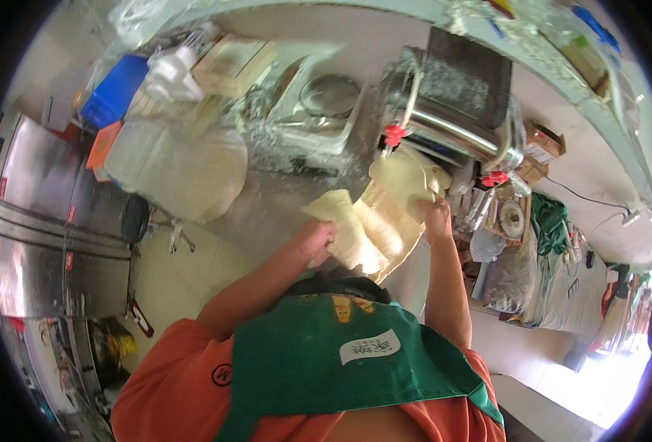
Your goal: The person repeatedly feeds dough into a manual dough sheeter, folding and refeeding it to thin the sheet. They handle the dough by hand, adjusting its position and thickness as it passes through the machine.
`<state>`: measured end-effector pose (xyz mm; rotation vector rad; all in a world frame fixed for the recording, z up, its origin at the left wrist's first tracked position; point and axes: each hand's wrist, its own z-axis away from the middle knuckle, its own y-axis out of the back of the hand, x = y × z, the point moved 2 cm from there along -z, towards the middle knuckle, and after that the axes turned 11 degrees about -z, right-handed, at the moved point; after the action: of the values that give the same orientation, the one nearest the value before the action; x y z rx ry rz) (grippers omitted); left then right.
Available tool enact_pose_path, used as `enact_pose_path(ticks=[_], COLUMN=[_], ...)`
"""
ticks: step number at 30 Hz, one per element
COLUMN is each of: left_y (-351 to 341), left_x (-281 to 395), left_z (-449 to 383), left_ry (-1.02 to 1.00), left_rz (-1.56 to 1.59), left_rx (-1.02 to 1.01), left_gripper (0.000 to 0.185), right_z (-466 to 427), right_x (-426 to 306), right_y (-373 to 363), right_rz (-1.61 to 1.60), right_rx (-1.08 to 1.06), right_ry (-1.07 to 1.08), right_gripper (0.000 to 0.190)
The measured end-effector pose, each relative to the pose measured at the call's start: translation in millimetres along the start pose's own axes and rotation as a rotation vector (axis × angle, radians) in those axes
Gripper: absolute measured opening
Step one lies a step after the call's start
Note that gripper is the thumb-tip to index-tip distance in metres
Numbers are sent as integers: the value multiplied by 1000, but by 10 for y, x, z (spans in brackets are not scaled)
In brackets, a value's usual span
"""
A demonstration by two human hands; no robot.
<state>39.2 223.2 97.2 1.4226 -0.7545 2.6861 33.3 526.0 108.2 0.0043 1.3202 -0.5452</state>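
Note:
A broad, pale yellow sheet of dough [384, 221] hangs in folds between my hands, over the near edge of a floury metal table [270, 204]. With my left hand [316, 242] I grip its left end. My right hand [435, 218] is closed on the dough's right side, close beneath a dough sheeter [453, 127]. This machine has a shiny steel roller and red knobs, and flour coats its dark top plate. The upper part of the dough lies right in front of the roller; whether it touches the machine I cannot tell.
A white plastic tray [339, 141] holding a round metal dish stands at the table's back. Left of it lie a large translucent plastic sheet [193, 171], a blue bin [116, 91] and a wooden box [232, 66]. Cardboard boxes [541, 143] stand right of the sheeter. A steel refrigerator [33, 221] is far left.

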Motion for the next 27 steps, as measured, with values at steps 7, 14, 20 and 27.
enact_pose_path(ticks=[7, 14, 20, 27], left_y=[-216, -320, -334, -947], left_x=[129, 95, 28, 884], left_z=[29, 113, 158, 718], left_ry=[151, -6, -177, -429], left_rz=[158, 162, -337, -338], left_rx=[-33, 60, 191, 107], left_gripper=[45, 63, 37, 32], right_z=[878, 1218, 1418, 1757], right_x=[275, 421, 246, -634], right_y=[-710, -808, -854, -549], right_rz=[494, 602, 752, 448], right_rx=[-503, -528, -428, -449], right_ry=[482, 581, 556, 529], right_gripper=[38, 29, 34, 56])
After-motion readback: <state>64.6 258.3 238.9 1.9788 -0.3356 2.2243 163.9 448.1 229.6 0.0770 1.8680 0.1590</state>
